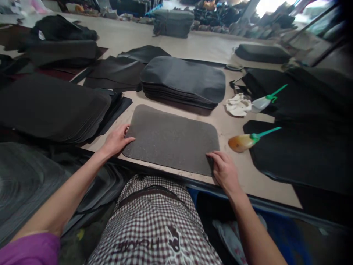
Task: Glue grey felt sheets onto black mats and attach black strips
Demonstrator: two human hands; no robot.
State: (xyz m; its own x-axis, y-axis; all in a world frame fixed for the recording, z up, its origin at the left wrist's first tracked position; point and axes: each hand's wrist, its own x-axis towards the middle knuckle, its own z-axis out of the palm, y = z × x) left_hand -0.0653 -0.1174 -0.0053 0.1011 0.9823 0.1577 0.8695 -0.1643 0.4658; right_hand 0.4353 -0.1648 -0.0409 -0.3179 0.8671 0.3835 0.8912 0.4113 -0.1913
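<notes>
A dark grey rounded sheet (171, 141) lies flat on the table right in front of me. My left hand (117, 141) grips its left edge, thumb on top and fingers at the rim. At the right edge, my right hand (224, 167) pinches the sheet near its front corner, with the thumb hidden. Just behind lies a stack of similar black rounded sheets (183, 79). To the right of the sheet, a bottle of amber liquid (241, 142) with a green nozzle rests on its side.
A big pile of dark sheets (52, 106) is at the left. A white bottle (260, 104) with a green nozzle and a crumpled white cloth (238, 105) lie at the right, near black material (300, 154). The table's front edge (165, 170) runs close to my apron.
</notes>
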